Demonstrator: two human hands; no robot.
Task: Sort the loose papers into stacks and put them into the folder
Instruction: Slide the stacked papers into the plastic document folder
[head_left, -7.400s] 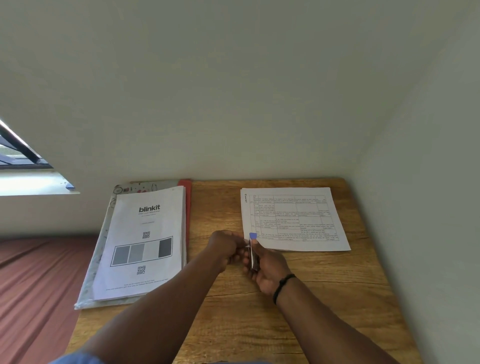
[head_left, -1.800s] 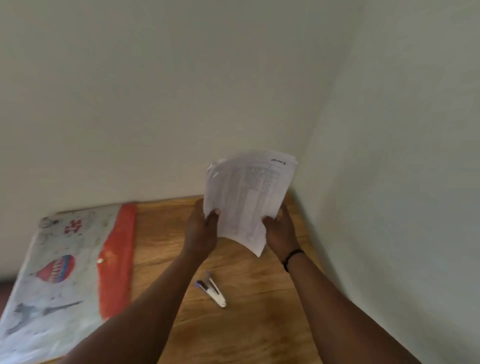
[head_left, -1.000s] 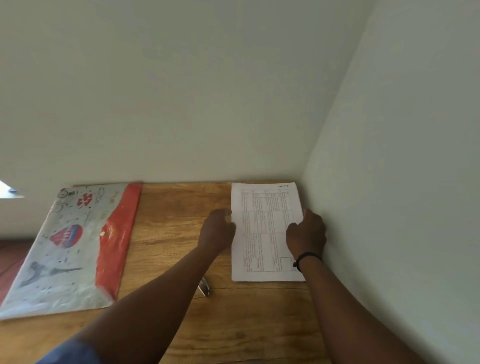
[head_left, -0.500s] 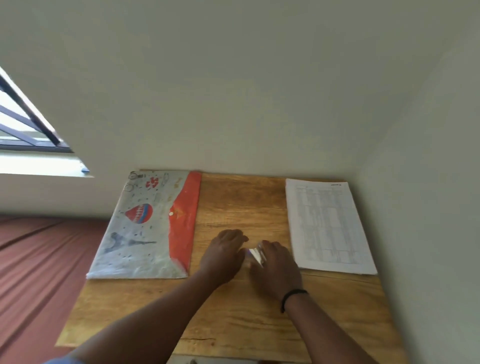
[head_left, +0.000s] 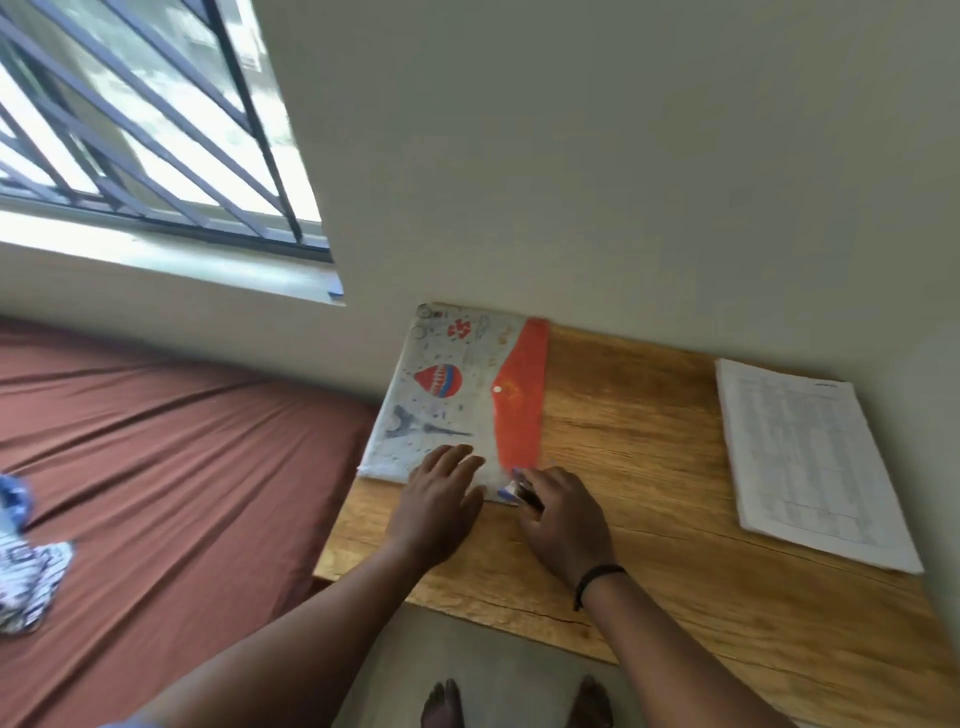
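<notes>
Both hands moved to folder (head_left: 457, 395): left hand (head_left: 436, 499) flat on it, right hand (head_left: 563, 519) fingers gripping stapler (head_left: 519, 488).

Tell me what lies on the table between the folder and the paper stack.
Only bare wooden table lies between the folder and the paper stack, per the head view.

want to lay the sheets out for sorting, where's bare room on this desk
The widest bare wood lies between the red-flapped printed plastic folder and the white stack of printed papers by the right wall. The near right of the wooden desk, below that stack, is bare too. It is crowded at the folder's near corner: the left hand rests there, and the right hand holds a small stapler.
</notes>
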